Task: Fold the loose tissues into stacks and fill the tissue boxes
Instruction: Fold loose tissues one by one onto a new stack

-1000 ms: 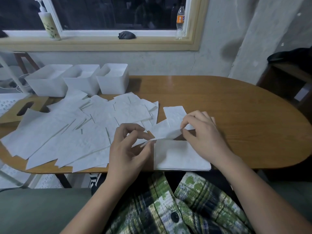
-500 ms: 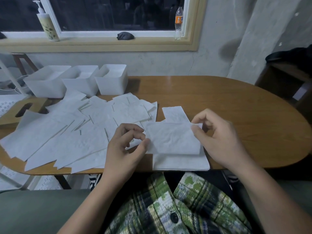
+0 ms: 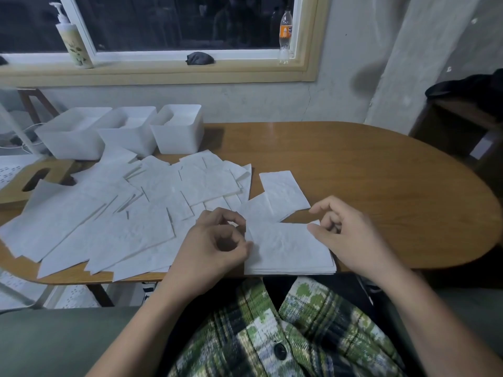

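White paper covers much of the wooden table (image 3: 367, 170): a wide spread of loose tissues (image 3: 109, 213) lies overlapping across its left half, reaching nearly to the near edge. Right in front of the person, at the table's near edge, sits a neat stack (image 3: 288, 270) of folded tissues, and on it lies the top tissue (image 3: 285, 243), gripped at both ends. The left hand (image 3: 215, 243) has its fingers curled in, with thumb and fingertips meeting on the left edge of that sheet in a pinch. The right hand (image 3: 351, 235) is also curled, its thumb and forefinger nipping the sheet's far right corner, which stands slightly lifted off the stack (the other fingers are tucked loosely underneath and hold nothing that can be seen). Just behind the stack lies a single folded tissue (image 3: 284, 190), partly overlapping another one to its left. At the back left of the table three white boxes (image 3: 177, 137) stand side by side, open at the top; what lies inside them is hard to make out. A wooden lid (image 3: 19, 186) with a slot sits at the far left, partly under the loose sheets. On the window sill (image 3: 163, 74) stand a pump bottle (image 3: 73, 42) and a soda bottle (image 3: 285, 34), with a dark lump (image 3: 200, 58) between them. A green plaid shirt (image 3: 272, 336) fills the bottom of the view.
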{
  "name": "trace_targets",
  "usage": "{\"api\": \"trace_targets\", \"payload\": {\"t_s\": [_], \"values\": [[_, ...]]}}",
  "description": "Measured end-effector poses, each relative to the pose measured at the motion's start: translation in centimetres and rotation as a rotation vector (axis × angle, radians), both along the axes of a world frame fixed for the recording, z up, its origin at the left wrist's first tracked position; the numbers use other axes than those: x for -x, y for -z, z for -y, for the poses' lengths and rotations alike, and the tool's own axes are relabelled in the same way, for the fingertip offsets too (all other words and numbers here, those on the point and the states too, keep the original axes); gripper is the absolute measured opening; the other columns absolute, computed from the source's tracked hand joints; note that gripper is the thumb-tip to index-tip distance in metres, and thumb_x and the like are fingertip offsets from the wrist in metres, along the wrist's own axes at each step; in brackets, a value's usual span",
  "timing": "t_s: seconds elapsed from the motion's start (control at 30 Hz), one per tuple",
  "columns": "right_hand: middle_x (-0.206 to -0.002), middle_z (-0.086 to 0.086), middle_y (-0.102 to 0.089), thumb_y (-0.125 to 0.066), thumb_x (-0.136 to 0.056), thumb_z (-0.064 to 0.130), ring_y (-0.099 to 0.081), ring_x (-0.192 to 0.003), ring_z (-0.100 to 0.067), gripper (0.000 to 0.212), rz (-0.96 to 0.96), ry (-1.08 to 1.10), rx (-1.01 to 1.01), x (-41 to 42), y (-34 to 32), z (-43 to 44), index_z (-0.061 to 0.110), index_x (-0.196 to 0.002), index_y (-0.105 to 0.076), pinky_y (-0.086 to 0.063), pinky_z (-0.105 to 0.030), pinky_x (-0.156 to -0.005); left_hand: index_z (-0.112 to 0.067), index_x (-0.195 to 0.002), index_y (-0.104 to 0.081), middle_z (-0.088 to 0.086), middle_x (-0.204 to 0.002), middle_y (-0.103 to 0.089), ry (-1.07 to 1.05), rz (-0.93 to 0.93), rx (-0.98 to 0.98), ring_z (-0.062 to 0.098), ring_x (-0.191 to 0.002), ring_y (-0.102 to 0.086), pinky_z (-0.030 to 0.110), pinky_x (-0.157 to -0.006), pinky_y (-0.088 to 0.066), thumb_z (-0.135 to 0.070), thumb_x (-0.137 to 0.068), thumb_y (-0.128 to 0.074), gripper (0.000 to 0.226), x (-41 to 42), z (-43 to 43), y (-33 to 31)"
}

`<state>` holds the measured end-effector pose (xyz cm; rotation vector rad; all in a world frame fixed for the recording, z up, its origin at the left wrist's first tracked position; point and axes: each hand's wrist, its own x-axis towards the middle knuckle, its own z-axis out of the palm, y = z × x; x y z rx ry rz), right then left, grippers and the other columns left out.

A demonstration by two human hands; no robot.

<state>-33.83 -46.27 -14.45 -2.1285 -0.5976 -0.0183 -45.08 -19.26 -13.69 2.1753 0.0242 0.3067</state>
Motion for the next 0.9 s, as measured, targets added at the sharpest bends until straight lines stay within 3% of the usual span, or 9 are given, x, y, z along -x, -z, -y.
{"api": "trace_targets", "payload": {"t_s": [0.23, 0.37, 0.47, 0.57, 0.73, 0.8, 0.9], "values": [[-0.069, 0.005, -0.065, -0.082, -0.091, 0.023, -0.050, -0.058, -0.008, 0.022, 0.021, 0.025, 0.065, 0.0, 0.1, 0.2, 0.033, -0.101, -0.066, -0.039, -0.017, -0.057, -0.023, -0.064, -0.072, -0.026, -0.120, -0.062, 0.010, -0.038, -0.111, 0.003, -0.123, -0.054, 0.020, -0.087, -0.041, -0.028, -0.084, -0.087, 0.025, -0.4, -0.1, 0.2], [-0.075, 0.006, -0.060, -0.084, -0.088, 0.021, -0.050, -0.062, -0.009, 0.021, 0.108, 0.059, 0.091, -0.7, 0.1, 0.1, 0.031, -0.095, -0.067, -0.040, -0.017, -0.059, -0.020, -0.069, -0.060, -0.021, -0.113, -0.062, -0.013, 0.022, -0.111, 0.005, -0.117, -0.061, 0.015, -0.080, -0.041, -0.024, -0.078, -0.091, 0.032, -0.5, -0.1, 0.3], [-0.086, 0.010, -0.058, -0.083, -0.089, 0.023, -0.055, -0.076, -0.013, 0.018, 0.199, 0.056, 0.151, -1.7, 0.0, -0.2, 0.031, -0.092, -0.067, -0.044, -0.019, -0.067, -0.019, -0.075, -0.058, -0.016, -0.108, -0.064, -0.058, 0.110, -0.048, 0.009, -0.116, -0.064, 0.012, -0.084, -0.044, -0.014, -0.083, -0.087, 0.030, -0.3, 0.2, 0.4], [-0.092, 0.016, -0.057, -0.080, -0.092, 0.024, -0.058, -0.088, -0.005, 0.012, 0.245, 0.027, 0.213, -3.3, 0.3, -0.9, 0.028, -0.093, -0.069, -0.047, -0.023, -0.074, -0.022, -0.083, -0.062, -0.013, -0.104, -0.066, -0.120, 0.168, -0.030, 0.012, -0.110, -0.064, 0.012, -0.083, -0.042, -0.011, -0.087, -0.083, 0.024, -0.2, 0.1, 0.4], [-0.093, 0.019, -0.051, -0.073, -0.094, 0.026, -0.054, -0.092, -0.006, 0.013, 0.305, 0.012, 0.353, -5.7, 0.6, -2.0, 0.031, -0.088, -0.063, -0.056, -0.043, -0.076, -0.031, -0.091, -0.067, -0.009, -0.095, -0.066, -0.191, 0.208, 0.030, 0.013, -0.090, -0.062, 0.011, -0.070, -0.040, -0.016, -0.094, -0.076, 0.018, -0.1, 0.0, 0.7], [-0.094, 0.016, -0.052, -0.071, -0.096, 0.026, -0.055, -0.089, -0.005, 0.017, 0.284, 0.012, 0.384, -6.1, 0.5, -2.3, 0.032, -0.084, -0.061, -0.056, -0.041, -0.075, -0.031, -0.091, -0.068, -0.008, -0.093, -0.067, -0.184, 0.212, 0.078, 0.014, -0.084, -0.061, 0.009, -0.068, -0.042, -0.016, -0.096, -0.074, 0.017, 0.1, 0.1, 0.7], [-0.094, 0.014, -0.053, -0.065, -0.100, 0.021, -0.054, -0.088, -0.009, 0.020, 0.293, 0.009, 0.436, -6.2, 0.5, -2.7, 0.030, -0.083, -0.058, -0.048, -0.036, -0.072, -0.032, -0.090, -0.070, -0.009, -0.094, -0.068, -0.174, 0.228, 0.066, 0.017, -0.091, -0.064, 0.008, -0.069, -0.044, -0.013, -0.097, -0.073, 0.021, 0.2, 0.3, 0.5]]}}
